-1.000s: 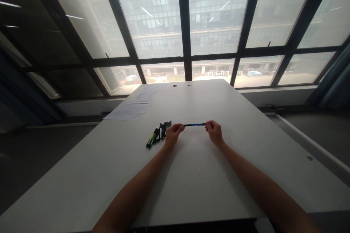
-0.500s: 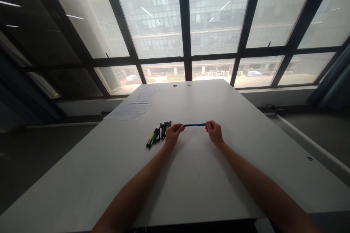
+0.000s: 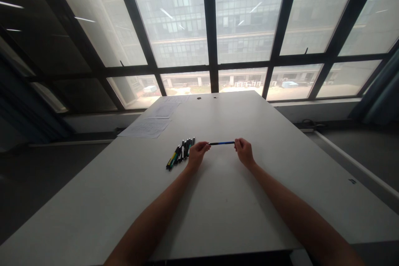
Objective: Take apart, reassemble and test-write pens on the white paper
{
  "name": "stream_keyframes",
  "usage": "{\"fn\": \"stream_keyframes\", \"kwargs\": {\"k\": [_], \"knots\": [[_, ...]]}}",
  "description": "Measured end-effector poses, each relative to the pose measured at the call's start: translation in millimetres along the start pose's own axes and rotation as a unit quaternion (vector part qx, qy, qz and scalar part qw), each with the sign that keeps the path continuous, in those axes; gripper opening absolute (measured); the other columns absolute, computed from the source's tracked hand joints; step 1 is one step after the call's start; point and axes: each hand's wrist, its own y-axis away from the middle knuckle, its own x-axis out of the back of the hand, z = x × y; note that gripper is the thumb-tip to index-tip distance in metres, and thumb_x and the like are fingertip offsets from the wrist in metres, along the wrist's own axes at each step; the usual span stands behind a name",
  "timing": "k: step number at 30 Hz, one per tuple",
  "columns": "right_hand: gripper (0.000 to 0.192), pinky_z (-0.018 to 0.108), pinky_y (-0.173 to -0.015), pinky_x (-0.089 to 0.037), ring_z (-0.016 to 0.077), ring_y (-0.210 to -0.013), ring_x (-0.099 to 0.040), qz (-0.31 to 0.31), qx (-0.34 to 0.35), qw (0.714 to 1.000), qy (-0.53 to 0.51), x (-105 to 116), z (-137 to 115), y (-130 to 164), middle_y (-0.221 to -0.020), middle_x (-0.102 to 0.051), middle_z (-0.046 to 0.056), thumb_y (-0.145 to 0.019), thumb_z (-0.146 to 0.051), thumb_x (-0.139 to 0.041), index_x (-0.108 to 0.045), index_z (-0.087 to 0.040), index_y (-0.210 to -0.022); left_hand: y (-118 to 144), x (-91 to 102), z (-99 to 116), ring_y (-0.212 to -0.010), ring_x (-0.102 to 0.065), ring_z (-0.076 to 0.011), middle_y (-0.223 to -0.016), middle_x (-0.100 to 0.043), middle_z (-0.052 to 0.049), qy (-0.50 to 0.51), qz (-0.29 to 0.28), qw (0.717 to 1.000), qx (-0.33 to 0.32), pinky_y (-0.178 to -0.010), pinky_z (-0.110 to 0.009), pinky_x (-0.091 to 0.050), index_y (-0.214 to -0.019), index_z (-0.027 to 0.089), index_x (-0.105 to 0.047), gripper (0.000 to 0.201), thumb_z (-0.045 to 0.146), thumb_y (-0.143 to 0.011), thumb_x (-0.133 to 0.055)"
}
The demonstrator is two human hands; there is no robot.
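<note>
A blue and black pen (image 3: 222, 143) is held level just above the white table (image 3: 224, 199), crosswise to me. My left hand (image 3: 197, 154) pinches its left end and my right hand (image 3: 244, 152) pinches its right end. Both forearms stretch out over the table. Just left of my left hand lies a row of several pens (image 3: 181, 152), side by side, with black, green and yellow barrels.
Sheets of printed paper (image 3: 146, 127) lie at the table's far left edge, with more paper (image 3: 168, 108) beyond. Two small dark holes (image 3: 199, 98) sit near the far edge. Large windows with dark frames stand behind the table. The floor drops away on both sides.
</note>
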Motion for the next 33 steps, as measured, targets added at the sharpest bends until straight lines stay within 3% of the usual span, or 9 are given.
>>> {"fn": "stream_keyframes", "kwargs": {"k": [24,33], "knots": [[0.045,0.025,-0.049,-0.032,0.0121,-0.047,-0.041,0.007,0.006,1.000,0.022,-2.0,5.8,-0.2,-0.048,-0.045,-0.003,-0.095,-0.046,-0.041,-0.045,-0.021,-0.058,-0.9,1.4,-3.7,-0.070,-0.067,-0.0162,-0.078,-0.073,-0.007,-0.011,-0.007,1.000,-0.007,-0.070,-0.029,-0.054,-0.091,0.014,-0.072,0.032,0.039,-0.072,-0.079],[0.049,0.024,-0.048,-0.034,0.0120,-0.047,-0.043,0.011,0.000,1.000,0.000,-1.2,4.0,0.5,-0.050,-0.047,-0.002,-0.094,-0.054,-0.041,-0.047,-0.021,-0.059,1.4,-0.5,3.4,-0.072,-0.067,-0.0170,-0.076,-0.073,-0.007,-0.008,-0.010,1.000,0.004,-0.072,-0.031,-0.054,-0.090,0.013,-0.071,0.033,0.039,-0.071,-0.079]]}}
